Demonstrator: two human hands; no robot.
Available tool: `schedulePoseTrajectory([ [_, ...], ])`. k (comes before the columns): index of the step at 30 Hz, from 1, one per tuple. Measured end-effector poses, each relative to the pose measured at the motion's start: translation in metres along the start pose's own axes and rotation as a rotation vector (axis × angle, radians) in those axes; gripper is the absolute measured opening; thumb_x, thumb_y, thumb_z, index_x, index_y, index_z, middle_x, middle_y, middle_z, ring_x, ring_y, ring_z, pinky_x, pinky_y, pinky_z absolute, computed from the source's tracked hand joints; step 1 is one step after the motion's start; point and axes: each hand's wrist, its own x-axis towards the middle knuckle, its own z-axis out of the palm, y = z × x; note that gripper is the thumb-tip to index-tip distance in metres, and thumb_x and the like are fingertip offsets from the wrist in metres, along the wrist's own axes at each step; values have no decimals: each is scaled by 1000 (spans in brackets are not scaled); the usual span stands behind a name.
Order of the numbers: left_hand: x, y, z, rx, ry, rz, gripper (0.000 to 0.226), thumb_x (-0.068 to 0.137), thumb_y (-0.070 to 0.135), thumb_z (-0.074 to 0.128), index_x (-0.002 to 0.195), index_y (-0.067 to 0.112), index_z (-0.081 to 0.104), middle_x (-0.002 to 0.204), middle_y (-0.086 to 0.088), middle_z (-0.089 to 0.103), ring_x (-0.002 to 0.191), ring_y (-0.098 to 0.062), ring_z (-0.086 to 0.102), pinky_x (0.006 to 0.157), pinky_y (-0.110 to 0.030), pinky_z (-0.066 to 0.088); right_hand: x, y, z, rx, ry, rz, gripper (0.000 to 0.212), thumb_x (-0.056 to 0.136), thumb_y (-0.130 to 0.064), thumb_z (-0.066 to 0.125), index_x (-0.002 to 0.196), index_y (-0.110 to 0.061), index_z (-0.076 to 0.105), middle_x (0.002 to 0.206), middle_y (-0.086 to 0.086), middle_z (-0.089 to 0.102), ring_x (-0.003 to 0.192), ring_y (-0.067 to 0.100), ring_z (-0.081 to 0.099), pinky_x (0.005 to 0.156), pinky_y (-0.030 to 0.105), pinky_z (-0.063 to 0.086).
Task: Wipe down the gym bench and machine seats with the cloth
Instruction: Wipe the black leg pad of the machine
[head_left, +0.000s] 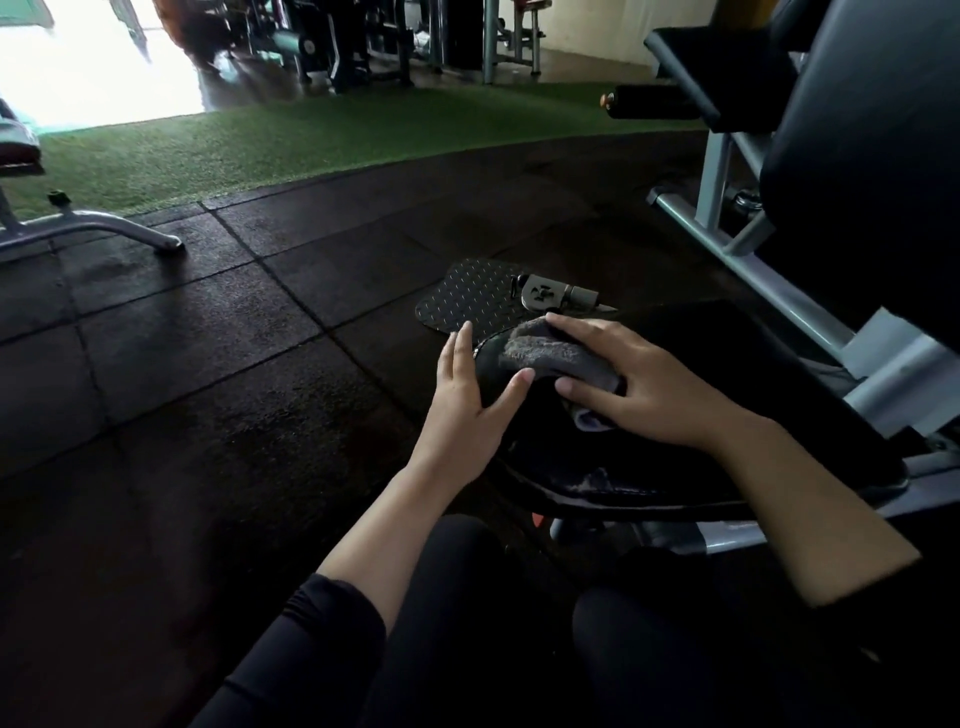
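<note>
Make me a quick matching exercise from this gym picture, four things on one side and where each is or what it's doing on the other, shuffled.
Things:
1. cloth
2. left hand
3. footplate
4. artificial turf

Places or states:
A. green strip beyond the dark rubber tiles
B. on the floor past the seat's front end
C. under the right hand on the seat
D. resting on the seat's edge, fingers straight

Pairs: 1-C, 2-D, 3-B, 4-A

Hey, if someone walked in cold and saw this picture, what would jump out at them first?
Two bare hands meet at centre on the front edge of a black machine seat: the right hand presses a grey cloth onto the pad, and the left hand steadies the seat's rim. Just beyond them a studded black footplate lies on the dark rubber floor. Further back, a strip of green turf runs toward a glaring bright doorway at top left.
</note>
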Motion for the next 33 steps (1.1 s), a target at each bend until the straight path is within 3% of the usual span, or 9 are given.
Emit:
schedulePoseTrajectory([
  [6,6,35,16,434,123,337,63,84,67,35,135,35,52,142,10,48,138,-13,35,111,-48,30,-35,18,-10,-62,-34,174,68,79,-69,40,143,-52,24,151,-23,23,135,-9,15,119,30,6],
  [12,7,39,32,545,65,327,63,69,73,49,122,42,61,136,8,51,131,-15,41,108,-39,34,-41,36,-9,-85,-34,181,52,92,-53,40,141,-52,24,157,-14,19,144,-1,6,121,33,-1],
  [16,7,43,14,503,-13,336,54,67,64,48,113,41,64,127,19,53,123,-6,45,97,-32,43,-43,35,-8,-146,-43,165,61,80,-68,30,139,-58,17,157,-18,14,144,-1,3,118,25,-4],
  [19,8,43,-3,402,-23,347,36,68,49,48,95,37,68,113,21,60,110,-4,53,93,-32,46,-45,36,-7,-243,-53,182,66,90,-58,38,148,-42,10,154,-24,3,139,-8,-6,107,9,-13],
  [21,8,47,-3,363,10,285,27,68,41,47,82,32,68,104,21,61,102,-3,55,90,-35,48,-45,39,-6,-258,-42,188,66,93,-53,41,150,-36,13,156,-22,5,141,-7,-3,110,13,-11],
  [23,6,56,8,379,66,181,29,70,50,47,77,29,65,106,20,59,106,-4,52,94,-38,46,-45,40,-4,-261,-35,185,65,93,-54,41,150,-36,15,157,-21,8,143,-5,0,114,19,-8],
  [25,3,58,22,488,121,141,35,77,61,52,90,30,63,123,10,54,121,-15,46,103,-43,40,-45,40,-4,-262,-32,188,66,92,-55,39,150,-35,15,157,-20,8,143,-5,0,116,21,-6],
  [28,-1,52,29,621,113,187,58,74,53,54,123,23,57,132,-4,50,126,-29,41,105,-42,37,-47,37,-3,-251,-11,190,66,92,-55,39,150,-34,17,157,-18,11,143,-4,2,118,24,-4],
  [33,3,40,-11,415,-110,237,78,62,45,56,137,27,47,132,8,54,124,-17,46,101,-28,39,-48,25,-2,-257,29,227,62,93,-52,42,149,-32,25,157,-14,16,144,-1,5,119,27,-2],
])
